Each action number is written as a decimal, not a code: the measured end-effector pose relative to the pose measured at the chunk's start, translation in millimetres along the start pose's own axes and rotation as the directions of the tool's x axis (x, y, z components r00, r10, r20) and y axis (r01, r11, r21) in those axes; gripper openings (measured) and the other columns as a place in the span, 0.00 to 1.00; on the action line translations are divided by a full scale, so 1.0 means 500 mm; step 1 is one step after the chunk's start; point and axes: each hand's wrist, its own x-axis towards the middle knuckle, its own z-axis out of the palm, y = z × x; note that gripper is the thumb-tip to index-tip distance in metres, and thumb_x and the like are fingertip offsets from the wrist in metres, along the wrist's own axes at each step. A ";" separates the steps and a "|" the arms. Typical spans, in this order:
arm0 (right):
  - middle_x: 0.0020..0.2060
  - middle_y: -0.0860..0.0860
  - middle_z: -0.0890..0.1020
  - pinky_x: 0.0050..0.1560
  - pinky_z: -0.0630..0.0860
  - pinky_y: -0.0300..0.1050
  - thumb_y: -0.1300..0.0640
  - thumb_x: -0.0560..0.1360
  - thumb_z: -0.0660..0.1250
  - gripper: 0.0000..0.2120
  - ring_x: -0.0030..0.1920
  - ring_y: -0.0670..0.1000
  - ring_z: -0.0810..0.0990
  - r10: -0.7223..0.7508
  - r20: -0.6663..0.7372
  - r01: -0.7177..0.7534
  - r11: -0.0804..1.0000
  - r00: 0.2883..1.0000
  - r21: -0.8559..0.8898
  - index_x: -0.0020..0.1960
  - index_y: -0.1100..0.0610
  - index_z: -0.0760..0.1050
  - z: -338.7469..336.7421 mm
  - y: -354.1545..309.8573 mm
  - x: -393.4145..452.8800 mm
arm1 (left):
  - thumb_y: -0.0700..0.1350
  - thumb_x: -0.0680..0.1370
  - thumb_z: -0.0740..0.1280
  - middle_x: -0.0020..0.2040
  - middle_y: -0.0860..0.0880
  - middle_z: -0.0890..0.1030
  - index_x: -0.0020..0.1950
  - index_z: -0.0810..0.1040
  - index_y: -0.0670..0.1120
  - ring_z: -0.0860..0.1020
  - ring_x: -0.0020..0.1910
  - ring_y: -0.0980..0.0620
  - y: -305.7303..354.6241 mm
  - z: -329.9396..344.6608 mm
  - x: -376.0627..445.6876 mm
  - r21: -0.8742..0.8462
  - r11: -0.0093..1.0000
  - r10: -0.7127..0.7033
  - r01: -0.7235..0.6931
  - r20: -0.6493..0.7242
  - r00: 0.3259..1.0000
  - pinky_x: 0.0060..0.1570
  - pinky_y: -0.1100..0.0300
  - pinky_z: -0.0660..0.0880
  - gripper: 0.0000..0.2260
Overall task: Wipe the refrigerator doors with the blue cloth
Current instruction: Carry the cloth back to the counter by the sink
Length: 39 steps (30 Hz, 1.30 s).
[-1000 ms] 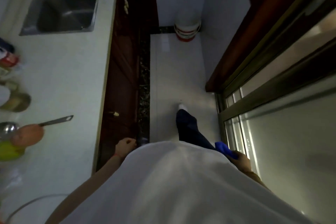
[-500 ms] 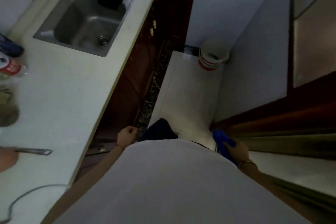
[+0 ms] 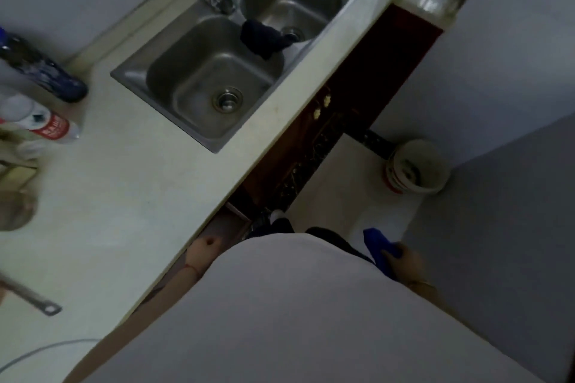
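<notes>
The blue cloth point(image 3: 380, 245) is bunched in my right hand point(image 3: 407, 263), low at my right side beside my white shirt. My left hand point(image 3: 202, 253) hangs at my left side with its fingers curled into a loose fist and nothing in it, close to the edge of the counter point(image 3: 149, 196). No refrigerator door shows in this view. A plain grey wall point(image 3: 497, 227) fills the right side.
A steel double sink point(image 3: 205, 84) with a dark rag point(image 3: 264, 39) on its divider sits in the counter. Bottles point(image 3: 43, 78) and a metal handle point(image 3: 34, 298) stand at the left. A white bucket point(image 3: 415, 166) sits on the floor in the corner, beyond dark wood cabinets point(image 3: 342, 109).
My view has swung left and forward: the glass sliding door on the right has gone out of sight and the sink is now central. Both hands stay at my sides.
</notes>
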 end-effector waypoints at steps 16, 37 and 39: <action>0.55 0.58 0.81 0.52 0.74 0.49 0.56 0.78 0.66 0.14 0.53 0.58 0.79 -0.544 0.419 0.680 0.652 0.727 -0.334 0.63 0.59 0.75 -0.161 -0.516 0.351 | 0.57 0.70 0.58 0.39 0.41 0.83 0.40 0.82 0.41 0.83 0.47 0.44 0.098 0.014 -0.027 -0.560 0.785 -0.401 0.265 -0.133 0.906 0.40 0.60 0.74 0.21; 0.66 0.53 0.73 0.65 0.67 0.53 0.58 0.80 0.61 0.17 0.61 0.57 0.70 -0.550 0.805 0.892 -0.447 -0.222 -0.060 0.68 0.54 0.70 0.358 -1.123 0.106 | 0.44 0.79 0.65 0.44 0.41 0.84 0.47 0.80 0.40 0.81 0.46 0.40 0.078 -0.104 -0.012 -0.671 0.721 -0.546 0.173 -0.398 0.737 0.48 0.52 0.76 0.08; 0.67 0.53 0.72 0.66 0.65 0.53 0.58 0.80 0.60 0.17 0.63 0.57 0.69 -0.528 0.828 0.890 -0.449 -0.190 -0.082 0.69 0.54 0.69 0.372 -1.116 0.104 | 0.44 0.79 0.65 0.44 0.41 0.84 0.47 0.80 0.40 0.82 0.46 0.40 0.067 -0.105 -0.008 -0.651 0.738 -0.532 0.177 -0.401 0.746 0.48 0.51 0.77 0.09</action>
